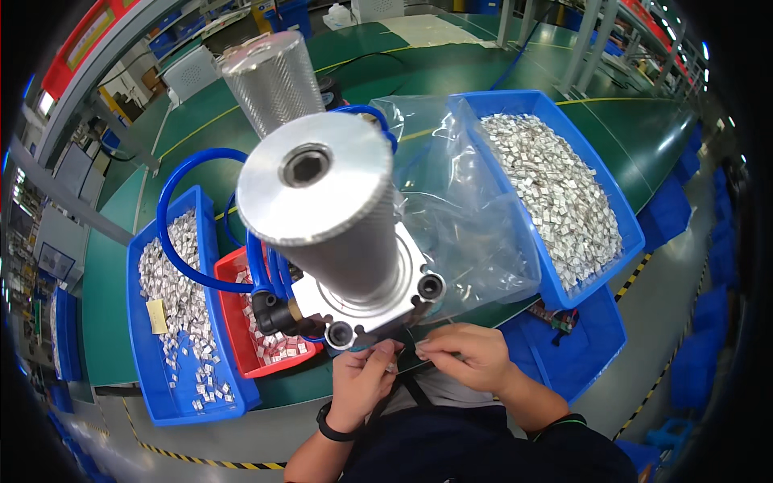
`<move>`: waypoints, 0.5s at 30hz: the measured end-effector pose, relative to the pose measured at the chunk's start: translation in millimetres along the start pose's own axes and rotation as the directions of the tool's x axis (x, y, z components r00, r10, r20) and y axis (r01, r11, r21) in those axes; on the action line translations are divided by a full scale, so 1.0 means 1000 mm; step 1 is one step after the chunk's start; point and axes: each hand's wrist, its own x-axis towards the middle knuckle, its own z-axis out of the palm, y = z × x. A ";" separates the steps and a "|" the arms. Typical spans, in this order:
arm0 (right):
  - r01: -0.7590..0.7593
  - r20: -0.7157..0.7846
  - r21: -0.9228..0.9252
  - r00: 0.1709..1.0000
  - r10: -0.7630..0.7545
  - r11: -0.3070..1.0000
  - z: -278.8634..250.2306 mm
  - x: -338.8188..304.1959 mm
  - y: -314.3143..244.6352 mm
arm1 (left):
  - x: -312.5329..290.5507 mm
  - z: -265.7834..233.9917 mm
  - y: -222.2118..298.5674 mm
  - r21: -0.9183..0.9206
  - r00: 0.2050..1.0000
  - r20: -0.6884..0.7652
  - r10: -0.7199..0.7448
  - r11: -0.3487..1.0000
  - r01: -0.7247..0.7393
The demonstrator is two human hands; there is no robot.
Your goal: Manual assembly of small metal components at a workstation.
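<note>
Left hand [362, 380]: grip pinched on small pale piece [392, 368] at its fingertips, near metal cylinder [350, 249]. Right hand [473, 354] just beside: grip closed, contents unclear.

1. You cannot make out what lies between the fingertips of your left hand [361, 382] and right hand [473, 354]; it is too small.
2. The front metal cylinder [342, 249] hides the lower part of the rear cylinder [278, 84] from you.
3. Your left forearm [318, 460] is cut off by the lower edge.
4. Blue hoses and a black fitting [272, 312] cover part of your red bin [250, 373].
</note>
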 end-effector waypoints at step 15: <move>-0.249 0.040 -0.221 0.964 0.264 0.943 0.038 -0.028 -0.052 | -0.035 -0.002 -0.002 -0.074 0.990 0.106 0.097 0.993 -0.090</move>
